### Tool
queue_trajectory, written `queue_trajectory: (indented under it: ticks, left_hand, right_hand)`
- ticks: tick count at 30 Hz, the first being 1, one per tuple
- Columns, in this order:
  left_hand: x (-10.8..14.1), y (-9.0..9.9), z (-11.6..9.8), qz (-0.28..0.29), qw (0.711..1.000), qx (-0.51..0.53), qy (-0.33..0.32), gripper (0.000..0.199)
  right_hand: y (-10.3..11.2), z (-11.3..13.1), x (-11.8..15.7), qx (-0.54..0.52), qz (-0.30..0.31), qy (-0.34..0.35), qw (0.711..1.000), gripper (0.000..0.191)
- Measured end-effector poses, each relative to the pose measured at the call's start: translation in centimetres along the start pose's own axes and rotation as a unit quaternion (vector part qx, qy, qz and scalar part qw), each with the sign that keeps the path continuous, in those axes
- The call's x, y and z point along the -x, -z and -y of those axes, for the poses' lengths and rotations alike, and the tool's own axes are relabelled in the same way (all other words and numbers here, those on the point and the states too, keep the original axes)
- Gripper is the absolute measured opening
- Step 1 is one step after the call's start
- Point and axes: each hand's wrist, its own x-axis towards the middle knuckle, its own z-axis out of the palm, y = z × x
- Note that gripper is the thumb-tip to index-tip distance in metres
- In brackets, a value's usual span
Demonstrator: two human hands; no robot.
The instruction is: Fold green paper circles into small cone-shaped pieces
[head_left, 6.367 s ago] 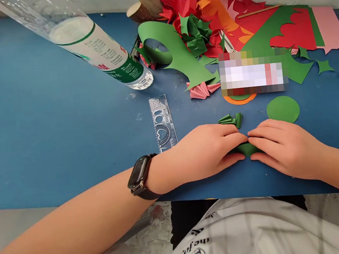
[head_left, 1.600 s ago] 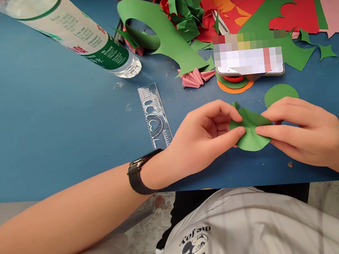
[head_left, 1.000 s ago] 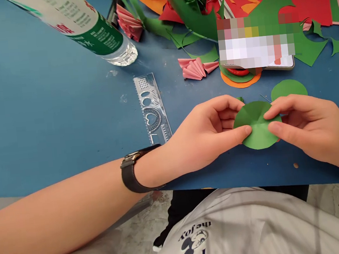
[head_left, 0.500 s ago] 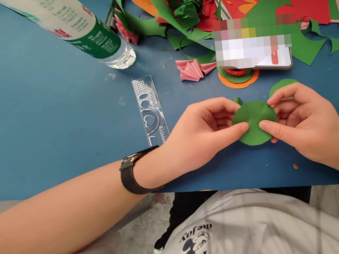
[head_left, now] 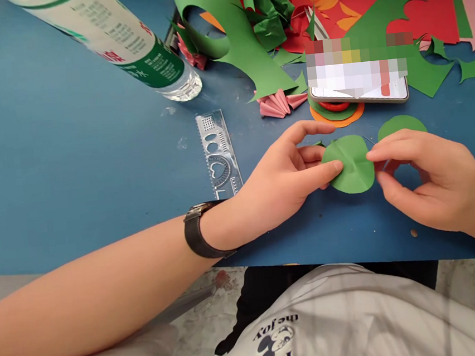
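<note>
Over the blue desk (head_left: 93,158), pinching a creased green paper circle (head_left: 353,177) with the left hand (head_left: 280,185), touching its right edge with the right hand (head_left: 443,178), right grip's closure impossible to tell, clear ruler (head_left: 224,159) farther left.

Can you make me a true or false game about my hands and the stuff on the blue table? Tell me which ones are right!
1. The left hand has its thumb on a green circle. True.
2. The ruler is solid red. False: the ruler is see-through.
3. The black watch band is on the right wrist. False: it is on the left wrist.
4. The bottle has green on its label. True.
5. The phone lies on top of the ruler. False: they are apart, with blue table between them.
</note>
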Motion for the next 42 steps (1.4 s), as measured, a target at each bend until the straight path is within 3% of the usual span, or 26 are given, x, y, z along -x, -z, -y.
queue_trajectory:
  ticks: [4,9,14,17,24,30,32,38,42]
  left_hand:
    - [0.1,-0.2,0.0,0.026,0.998,-0.045,-0.036,0.034]
    - [0.7,-0.7,-0.3,0.025,0.993,-0.107,-0.049,0.006]
    - [1.0,-0.8,-0.5,-0.006,0.995,-0.100,-0.029,0.009]
    - [1.0,-0.8,-0.5,-0.019,0.995,-0.092,-0.039,0.010]
    - [0.8,-0.5,-0.1,-0.006,0.992,-0.094,-0.079,0.014]
    - [1.1,-0.6,0.1,0.022,0.970,-0.185,-0.157,0.015]
    - [1.2,-0.5,0.0,0.035,0.959,-0.211,-0.185,0.014]
    - [1.1,-0.1,-0.1,0.069,0.941,-0.245,-0.223,0.007]
    - [1.1,-0.1,0.2,0.047,0.938,-0.249,-0.238,0.029]
  right_hand:
    - [0.2,-0.4,-0.5,0.058,0.024,0.047,0.997,0.027]
    - [0.3,-0.8,-0.5,0.112,0.073,0.128,0.983,0.033]
    - [0.6,-1.0,-0.6,0.143,0.047,0.135,0.979,0.018]
    - [0.8,-1.2,-0.8,0.160,0.051,0.158,0.973,0.019]
    - [1.0,-1.3,-0.8,0.127,0.030,0.156,0.979,0.018]
    - [0.8,-1.2,-0.9,0.132,0.019,0.162,0.978,0.017]
    - [0.6,-1.1,-0.8,0.104,0.015,0.136,0.985,0.017]
    - [-0.3,-0.7,0.0,-0.035,-0.024,-0.043,0.998,0.033]
    - [-0.6,-0.7,-0.1,-0.107,-0.024,-0.095,0.989,0.040]
